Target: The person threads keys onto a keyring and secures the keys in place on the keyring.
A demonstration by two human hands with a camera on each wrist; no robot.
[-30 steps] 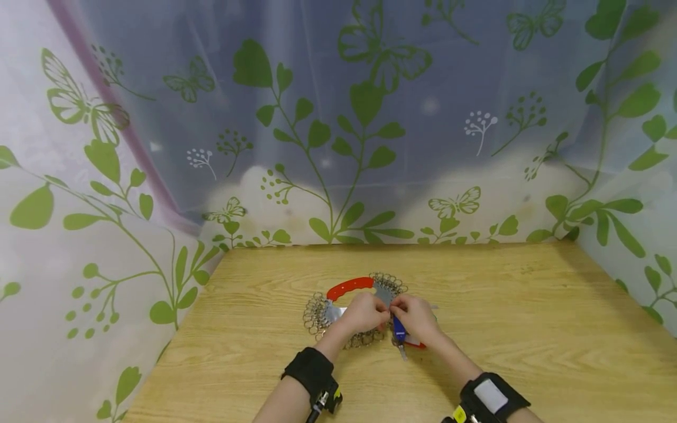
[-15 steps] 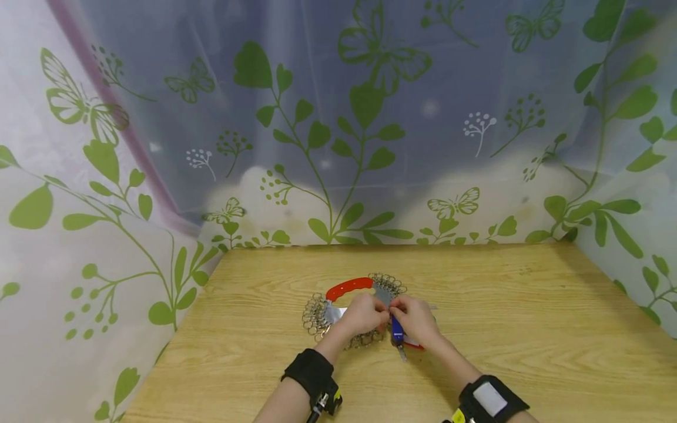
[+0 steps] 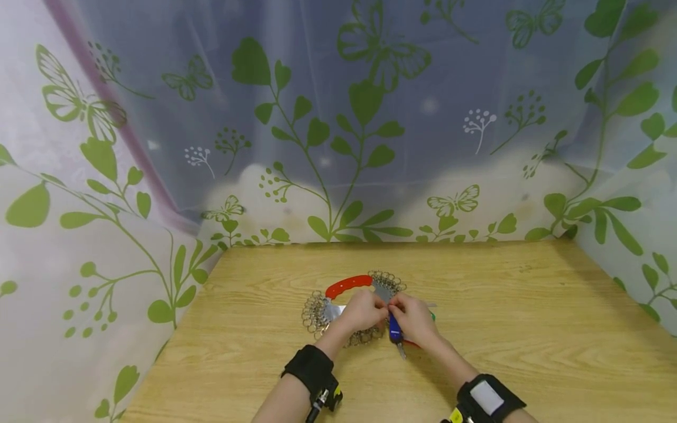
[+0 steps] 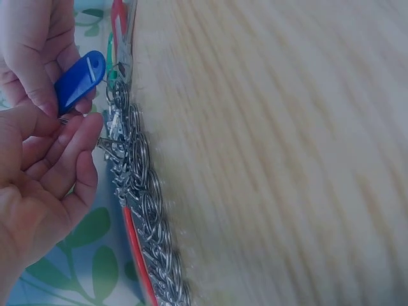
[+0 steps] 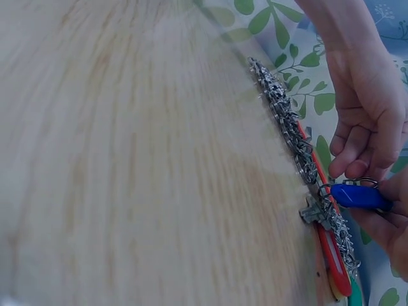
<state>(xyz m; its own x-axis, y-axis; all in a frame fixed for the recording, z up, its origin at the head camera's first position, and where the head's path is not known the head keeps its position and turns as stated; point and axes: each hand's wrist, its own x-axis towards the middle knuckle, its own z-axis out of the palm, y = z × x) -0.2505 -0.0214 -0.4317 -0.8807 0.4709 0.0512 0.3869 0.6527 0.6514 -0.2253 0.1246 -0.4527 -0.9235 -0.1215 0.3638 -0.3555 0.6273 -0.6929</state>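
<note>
In the head view my left hand [image 3: 365,310] and right hand [image 3: 412,319] meet fingertip to fingertip above a metal ring holder. My right hand pinches one end of a blue key tag [image 4: 80,81]. A key [image 3: 402,351] hangs at the tag's other end. A thin wire ring [image 5: 363,182] runs between the hands, and my left thumb and fingers pinch it. Just beyond lies the holder, with a red handle [image 3: 349,285], flat metal plates [image 3: 332,312] and many small split rings [image 3: 314,314]. My hands hide its middle.
Beside my right hand, partly covered, are a red-edged piece [image 3: 412,344] and a green piece [image 3: 434,316]. Everything rests on a wooden table [image 3: 502,341]. A leaf-patterned curtain [image 3: 338,147] rises along its back and sides.
Both hands stay nearly in place. The blue key tag and its key have swung slightly left, and a bit of green now shows beside my right hand.
</note>
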